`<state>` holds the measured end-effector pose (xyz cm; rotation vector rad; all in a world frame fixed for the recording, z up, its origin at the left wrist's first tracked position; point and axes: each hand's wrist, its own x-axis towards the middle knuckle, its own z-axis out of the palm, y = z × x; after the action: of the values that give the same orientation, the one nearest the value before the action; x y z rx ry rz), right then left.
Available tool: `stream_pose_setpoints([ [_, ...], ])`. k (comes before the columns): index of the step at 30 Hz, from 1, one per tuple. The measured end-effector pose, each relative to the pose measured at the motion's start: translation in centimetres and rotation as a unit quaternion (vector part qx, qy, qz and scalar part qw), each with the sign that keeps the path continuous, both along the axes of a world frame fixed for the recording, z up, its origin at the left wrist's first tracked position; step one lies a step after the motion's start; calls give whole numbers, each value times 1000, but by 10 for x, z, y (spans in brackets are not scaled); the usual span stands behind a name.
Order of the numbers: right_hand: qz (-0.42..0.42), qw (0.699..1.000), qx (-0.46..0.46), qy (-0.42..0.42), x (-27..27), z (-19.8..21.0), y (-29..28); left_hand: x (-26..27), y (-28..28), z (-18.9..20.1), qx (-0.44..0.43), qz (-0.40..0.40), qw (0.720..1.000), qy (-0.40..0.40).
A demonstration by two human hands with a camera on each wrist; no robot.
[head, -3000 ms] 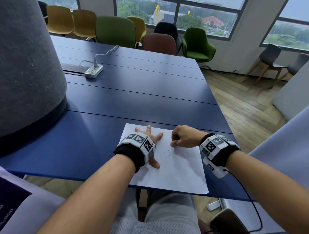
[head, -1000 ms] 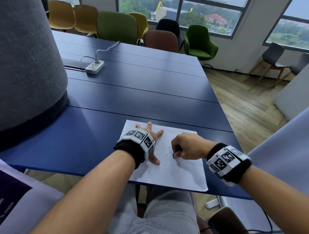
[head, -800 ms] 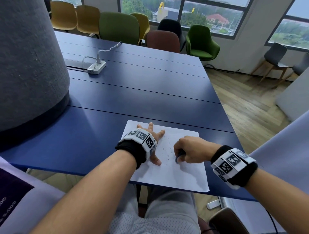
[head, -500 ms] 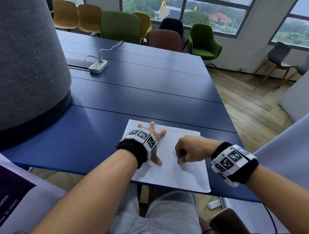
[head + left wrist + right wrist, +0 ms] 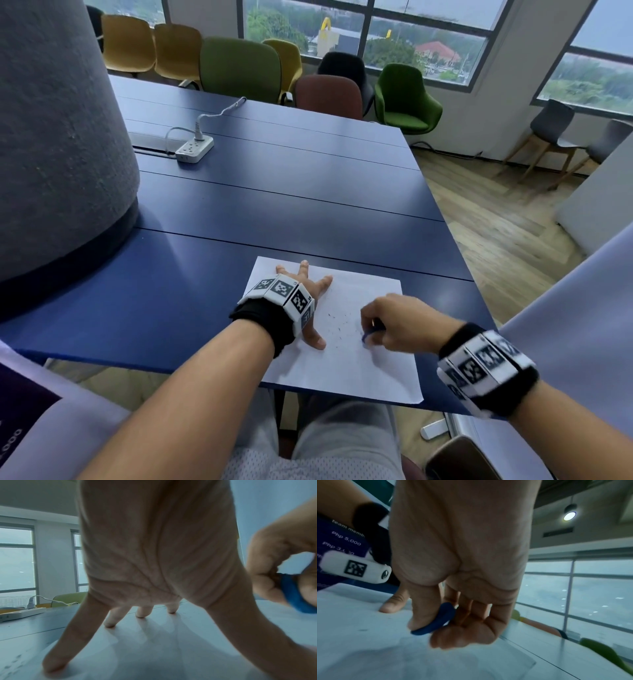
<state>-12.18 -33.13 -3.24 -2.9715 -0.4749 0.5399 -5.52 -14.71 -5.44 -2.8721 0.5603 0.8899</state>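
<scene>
A white sheet of paper (image 5: 359,373) lies at the near edge of the blue table (image 5: 274,205), with small dark specks (image 5: 337,322) scattered on its middle. My left hand (image 5: 310,291) rests on the sheet's left part, its fingers (image 5: 54,660) spread straight and their tips pressing down. To its right, my right hand (image 5: 387,323) is curled and pinches a small blue eraser (image 5: 368,337) between thumb and fingers. The eraser (image 5: 435,619) touches the paper (image 5: 368,649). From the left wrist the eraser (image 5: 295,595) shows at the right edge. The right hand is blurred.
A wide grey felt column (image 5: 51,137) stands on the table's left. A white power strip (image 5: 194,150) with a cable lies further back. Coloured chairs (image 5: 239,68) line the far side. The table's right edge drops to a wooden floor (image 5: 496,222).
My right hand with the eraser has slid from the upper middle of the sheet toward me and to the right. My left hand has stayed spread in the same place.
</scene>
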Motion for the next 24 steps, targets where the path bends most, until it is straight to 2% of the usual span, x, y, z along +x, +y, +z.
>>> stream_pose_setpoints([
  [4,-114,984,105,-90,-52,-19,-22,-2,4,7,-15,1,1000,-2],
  [8,-147,969,157,-124,-96,-49,-17,-13,8,15,-15,5,1000,-14],
  [12,-198,953,200,-112,-110,-64,-18,-40,11,4,-35,14,998,-44],
  [15,-207,944,235,-107,-112,-71,-21,-74,-8,-18,-64,-34,994,-88],
  [18,-187,942,249,-127,-110,-74,-24,-114,-41,-40,-121,-110,983,-82],
  [19,-183,941,253,-130,-109,-73,-26,-122,-47,-49,-113,-122,983,-76],
  [20,-181,941,255,-131,-109,-74,-27,-126,-52,-60,-130,-118,980,-89],
  [24,-188,940,250,-135,-112,-75,-28,-120,-38,-63,-169,-90,975,-114],
])
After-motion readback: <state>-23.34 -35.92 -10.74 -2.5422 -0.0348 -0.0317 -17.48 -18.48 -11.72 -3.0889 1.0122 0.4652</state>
